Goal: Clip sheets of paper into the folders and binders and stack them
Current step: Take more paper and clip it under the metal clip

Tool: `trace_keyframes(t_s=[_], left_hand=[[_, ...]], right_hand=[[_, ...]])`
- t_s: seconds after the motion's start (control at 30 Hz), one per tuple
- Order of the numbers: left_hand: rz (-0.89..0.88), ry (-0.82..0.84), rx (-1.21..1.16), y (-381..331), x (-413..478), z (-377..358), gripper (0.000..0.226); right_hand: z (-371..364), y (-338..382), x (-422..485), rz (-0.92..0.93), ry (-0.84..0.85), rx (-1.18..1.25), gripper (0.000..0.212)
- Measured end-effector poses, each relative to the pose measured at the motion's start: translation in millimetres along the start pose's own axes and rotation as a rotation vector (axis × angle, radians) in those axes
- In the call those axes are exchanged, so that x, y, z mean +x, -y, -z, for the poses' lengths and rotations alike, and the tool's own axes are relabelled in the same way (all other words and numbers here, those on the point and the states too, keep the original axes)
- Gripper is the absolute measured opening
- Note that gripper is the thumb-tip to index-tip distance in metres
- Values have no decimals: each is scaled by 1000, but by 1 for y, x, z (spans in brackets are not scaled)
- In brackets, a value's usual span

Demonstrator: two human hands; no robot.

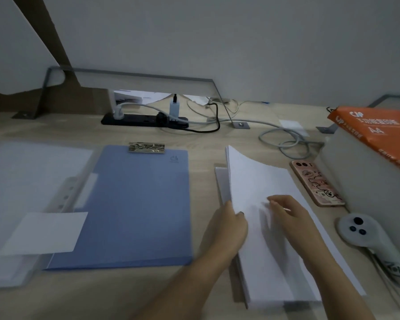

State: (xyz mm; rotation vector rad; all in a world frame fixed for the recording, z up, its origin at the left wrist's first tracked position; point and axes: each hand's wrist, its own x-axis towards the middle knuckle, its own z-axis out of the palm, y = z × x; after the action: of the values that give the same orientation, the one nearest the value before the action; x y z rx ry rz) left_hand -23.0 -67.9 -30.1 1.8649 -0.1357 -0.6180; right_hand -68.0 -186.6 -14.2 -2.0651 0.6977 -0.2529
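Fingers (pixel 275 202) of the right hand (pixel 293 218) lie fairly straight and close together on top of the paper, pressing down. They are too blurred to tell more. Just left of them the left hand (pixel 229 227) pinches the edge of a few sheets (pixel 252 176), thumb (pixel 239 214) on top, and holds that edge up off the stack (pixel 275 273) at the table's near right.

It looks like a batch is being peeled off. To do it cleanly, I'd keep the right hand pinning the stack so it doesn't skew. I'd work the left fingers fully under the batch and lift it without creasing.

The blue folder (pixel 136 204) lies flat just to the left, its face bare. Its clip (pixel 146 147) is at the far edge, so square the sheets' top edge before feeding it in there. A phone (pixel 316 183) sits beside the stack, and a power strip (pixel 143 120) lies by the wall.
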Motion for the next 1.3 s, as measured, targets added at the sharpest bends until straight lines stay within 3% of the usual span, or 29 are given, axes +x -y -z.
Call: trace_keyframes(t_s=[0.13, 0.27, 0.37, 0.5, 0.6, 0.7, 0.8, 0.9, 1.0, 1.07, 1.2, 1.3], left_hand=[[-89, 21, -185, -14, -15, 39, 31], [-150, -25, -261, -12, -28, 91, 25], [-147, -141, -279, 3, -33, 127, 26], [-137, -292, -230, 24, -38, 166, 12], [-63, -302, -159, 42, -33, 197, 25], [0, -317, -131, 54, -20, 227, 16], [49, -393, -21, 59, 1, 249, 14], [76, -413, 221, 64, 17, 257, 40], [-22, -465, 516, 74, 26, 253, 50], [-134, -520, 671, 79, 29, 251, 50], [-165, -549, 816, 90, 40, 253, 47], [-118, -514, 984, 94, 47, 255, 49]], right_hand=[[20, 9, 4, -9, -159, -14, 43], [18, 24, 4, -56, -19, 244, 43], [-6, 45, 1, -14, 89, 420, 12], [-63, 72, -6, 30, 104, 403, 18], [-102, 77, -3, 23, 127, 350, 20], [-129, 82, 0, 5, 195, 293, 19], [-146, 81, 4, -25, 235, 235, 19], [-157, 78, 7, -29, 248, 145, 15], [-161, 75, 13, -40, 236, 27, 16], [-162, 78, 17, -34, 200, -79, 28], [-168, 95, 31, 231, 55, -373, 41], [-196, 120, 52, 418, 152, -467, 37]])
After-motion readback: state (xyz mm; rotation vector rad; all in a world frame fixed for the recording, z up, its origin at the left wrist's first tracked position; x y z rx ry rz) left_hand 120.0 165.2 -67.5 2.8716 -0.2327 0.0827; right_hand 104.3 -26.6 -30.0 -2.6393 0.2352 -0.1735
